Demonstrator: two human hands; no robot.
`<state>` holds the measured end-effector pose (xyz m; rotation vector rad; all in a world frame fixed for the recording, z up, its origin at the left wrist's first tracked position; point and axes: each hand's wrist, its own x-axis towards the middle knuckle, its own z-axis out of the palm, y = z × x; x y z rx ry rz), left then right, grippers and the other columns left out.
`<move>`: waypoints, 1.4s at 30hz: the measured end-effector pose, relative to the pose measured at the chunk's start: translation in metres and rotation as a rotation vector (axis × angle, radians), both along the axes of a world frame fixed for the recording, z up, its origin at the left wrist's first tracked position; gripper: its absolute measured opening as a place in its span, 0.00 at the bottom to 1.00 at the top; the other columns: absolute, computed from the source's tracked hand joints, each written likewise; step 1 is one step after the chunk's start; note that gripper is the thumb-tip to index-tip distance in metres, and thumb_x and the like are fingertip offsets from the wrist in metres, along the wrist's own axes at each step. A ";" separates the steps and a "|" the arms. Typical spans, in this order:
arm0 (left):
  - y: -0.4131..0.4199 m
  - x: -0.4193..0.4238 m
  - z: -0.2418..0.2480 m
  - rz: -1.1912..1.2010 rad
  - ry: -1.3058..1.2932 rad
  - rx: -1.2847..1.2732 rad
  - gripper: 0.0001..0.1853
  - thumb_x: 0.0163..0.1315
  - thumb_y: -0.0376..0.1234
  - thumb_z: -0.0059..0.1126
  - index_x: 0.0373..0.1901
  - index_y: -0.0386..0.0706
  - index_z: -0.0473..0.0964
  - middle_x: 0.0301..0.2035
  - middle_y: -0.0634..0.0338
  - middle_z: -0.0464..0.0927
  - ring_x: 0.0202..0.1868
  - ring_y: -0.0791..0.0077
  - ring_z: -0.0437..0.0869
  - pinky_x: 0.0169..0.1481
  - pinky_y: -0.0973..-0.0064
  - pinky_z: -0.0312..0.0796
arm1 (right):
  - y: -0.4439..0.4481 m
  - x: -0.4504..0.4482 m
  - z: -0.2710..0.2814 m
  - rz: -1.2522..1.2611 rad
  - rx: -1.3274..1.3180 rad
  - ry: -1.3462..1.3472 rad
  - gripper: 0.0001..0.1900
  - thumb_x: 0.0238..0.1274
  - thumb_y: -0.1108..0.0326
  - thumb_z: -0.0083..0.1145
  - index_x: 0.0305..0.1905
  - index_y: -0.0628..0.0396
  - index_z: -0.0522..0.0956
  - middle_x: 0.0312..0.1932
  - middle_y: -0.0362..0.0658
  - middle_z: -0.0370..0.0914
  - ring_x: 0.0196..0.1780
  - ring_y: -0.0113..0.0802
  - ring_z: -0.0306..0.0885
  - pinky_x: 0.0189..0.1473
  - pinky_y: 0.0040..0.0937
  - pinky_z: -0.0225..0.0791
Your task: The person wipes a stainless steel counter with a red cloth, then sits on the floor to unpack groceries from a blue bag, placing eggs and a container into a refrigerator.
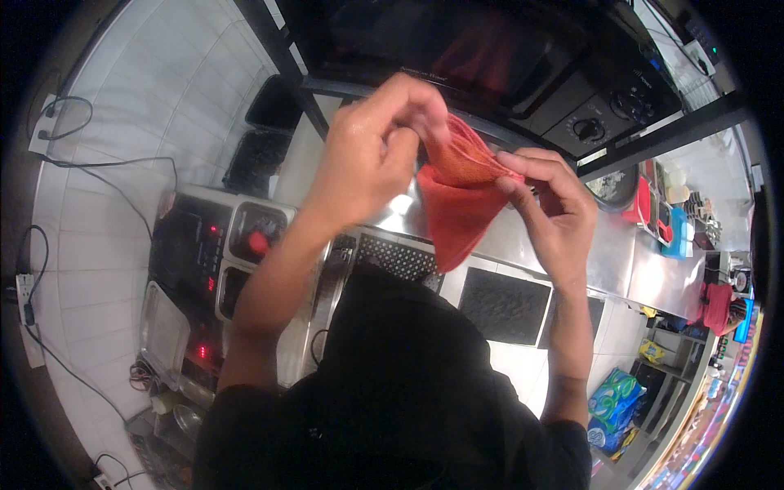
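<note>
Between my two hands hangs a red cloth (459, 208), bunched along its top edge, with one corner pointing down. My left hand (386, 141) has its fingers curled at the cloth's upper left end; the fingertips are blurred and partly hidden. With thumb and fingers, my right hand (545, 196) pinches the folded edge at its right end. Just beyond the cloth is a black microwave oven (478, 55) with a dark door and two control knobs. Below the cloth runs a stainless steel counter (398, 214).
To the left, an induction cooktop (184, 239) with red lit digits stands by a tiled wall (104, 226). Beside it a metal container (257, 223) holds something red. A blue bin (675, 233) stands on the right counter. A black mat (505, 305) lies on the floor. Far right is a person (719, 306).
</note>
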<state>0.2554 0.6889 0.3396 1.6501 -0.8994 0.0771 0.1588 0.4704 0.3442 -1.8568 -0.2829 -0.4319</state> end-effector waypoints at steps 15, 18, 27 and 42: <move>0.020 0.005 -0.013 0.169 -0.432 0.252 0.08 0.63 0.27 0.62 0.42 0.35 0.82 0.33 0.53 0.84 0.33 0.62 0.85 0.39 0.72 0.75 | -0.042 -0.005 -0.004 -0.279 -0.203 -0.020 0.12 0.67 0.74 0.60 0.54 0.60 0.81 0.49 0.43 0.78 0.49 0.26 0.78 0.49 0.24 0.72; 0.021 0.002 0.006 0.187 -0.455 0.326 0.11 0.64 0.24 0.58 0.47 0.33 0.77 0.38 0.49 0.81 0.37 0.56 0.83 0.42 0.68 0.75 | -0.051 0.001 -0.010 -0.294 -0.521 -0.255 0.12 0.66 0.75 0.60 0.52 0.60 0.82 0.45 0.47 0.79 0.46 0.33 0.80 0.46 0.28 0.74; 0.018 0.052 -0.054 0.122 -0.282 0.592 0.09 0.65 0.23 0.53 0.45 0.30 0.75 0.41 0.41 0.80 0.45 0.44 0.82 0.47 0.59 0.74 | -0.049 0.044 -0.059 -0.183 -0.785 -0.173 0.10 0.61 0.75 0.59 0.47 0.58 0.80 0.46 0.49 0.80 0.39 0.48 0.83 0.41 0.37 0.77; 0.074 -0.057 -0.117 0.119 -0.076 0.681 0.14 0.62 0.24 0.58 0.50 0.37 0.77 0.54 0.47 0.74 0.57 0.50 0.78 0.58 0.62 0.75 | -0.034 -0.043 -0.177 0.042 -0.850 -0.196 0.14 0.56 0.71 0.62 0.49 0.52 0.80 0.47 0.45 0.79 0.46 0.41 0.80 0.44 0.40 0.75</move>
